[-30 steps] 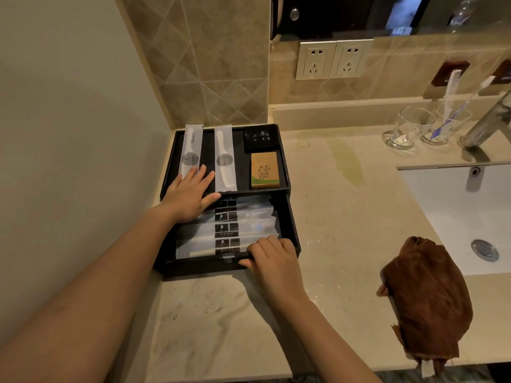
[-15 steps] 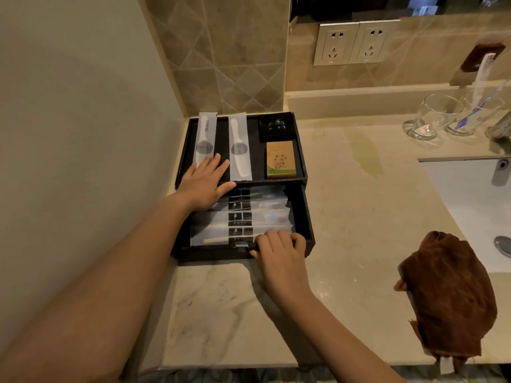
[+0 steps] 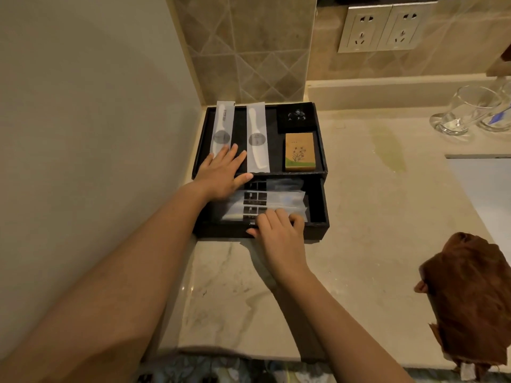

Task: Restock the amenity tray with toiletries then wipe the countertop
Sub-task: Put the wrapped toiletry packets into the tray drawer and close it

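Observation:
A black amenity tray [image 3: 320, 150] stands in the counter's back left corner, with its lower drawer [image 3: 318, 230] pulled out toward me. On the top level lie two wrapped white combs [image 3: 257, 136], a small black box [image 3: 297, 117] and an orange box [image 3: 300, 152]. Several wrapped toothbrush packets [image 3: 276, 199] lie stacked in the drawer. My left hand [image 3: 222, 175] rests flat on the tray's front left edge, fingers spread. My right hand [image 3: 278, 232] grips the drawer's front wall, fingers curled over it onto the nearest packet. A brown cloth [image 3: 470, 297] lies crumpled at the right.
The beige marble countertop [image 3: 373, 230] runs right to a white sink [image 3: 486, 186]. Two clear glasses [image 3: 467, 111] stand at the back right, one holding a toothbrush. Wall sockets [image 3: 381, 26] sit above a low ledge. A plain wall closes the left side.
The drawer has slid a little further into the tray under my right hand. The view has shifted, so the tray sits more to the right. My left hand has stayed on the tray.

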`<state>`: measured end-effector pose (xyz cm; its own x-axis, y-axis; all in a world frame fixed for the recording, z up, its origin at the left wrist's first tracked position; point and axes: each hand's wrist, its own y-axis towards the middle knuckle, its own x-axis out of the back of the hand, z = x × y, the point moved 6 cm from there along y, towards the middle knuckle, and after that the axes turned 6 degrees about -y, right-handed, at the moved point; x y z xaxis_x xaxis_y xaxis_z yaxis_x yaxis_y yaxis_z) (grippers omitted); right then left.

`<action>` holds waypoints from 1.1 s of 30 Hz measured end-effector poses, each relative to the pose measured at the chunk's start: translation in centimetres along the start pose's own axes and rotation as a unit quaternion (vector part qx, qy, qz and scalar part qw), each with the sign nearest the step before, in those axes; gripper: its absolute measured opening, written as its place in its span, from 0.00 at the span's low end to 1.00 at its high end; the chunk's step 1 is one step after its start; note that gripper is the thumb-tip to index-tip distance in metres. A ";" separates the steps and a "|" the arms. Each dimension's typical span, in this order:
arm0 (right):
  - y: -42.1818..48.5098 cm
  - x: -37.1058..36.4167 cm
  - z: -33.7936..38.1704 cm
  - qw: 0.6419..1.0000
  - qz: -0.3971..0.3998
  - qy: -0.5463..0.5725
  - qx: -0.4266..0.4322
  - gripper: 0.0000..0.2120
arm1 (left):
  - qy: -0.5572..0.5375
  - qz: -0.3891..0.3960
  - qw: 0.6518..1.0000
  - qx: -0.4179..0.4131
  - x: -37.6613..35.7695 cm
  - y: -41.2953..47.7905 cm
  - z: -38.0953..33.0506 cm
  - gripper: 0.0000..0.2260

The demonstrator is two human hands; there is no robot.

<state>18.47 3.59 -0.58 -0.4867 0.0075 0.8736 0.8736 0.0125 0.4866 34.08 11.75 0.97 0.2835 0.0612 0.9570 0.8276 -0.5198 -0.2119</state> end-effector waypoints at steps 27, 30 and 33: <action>1.0 -2.7 -4.1 0.559 0.127 0.553 -0.604 0.18 | 0.007 -0.028 1.000 -0.003 -0.5 0.5 0.7 0.29; 3.0 -3.5 -4.2 0.549 0.112 0.550 -0.620 0.17 | 0.007 -0.029 1.000 0.000 -0.7 0.6 0.7 0.29; 4.4 -4.4 -4.5 0.523 0.110 0.558 -0.635 0.16 | 0.005 -0.038 0.999 -0.002 -0.8 0.7 0.8 0.29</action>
<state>24.46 -0.84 -2.25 -0.6851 -0.7278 0.0297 0.5518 -0.5452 -0.6311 34.77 12.01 -0.04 0.2151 0.0921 0.9722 0.8447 -0.5171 -0.1379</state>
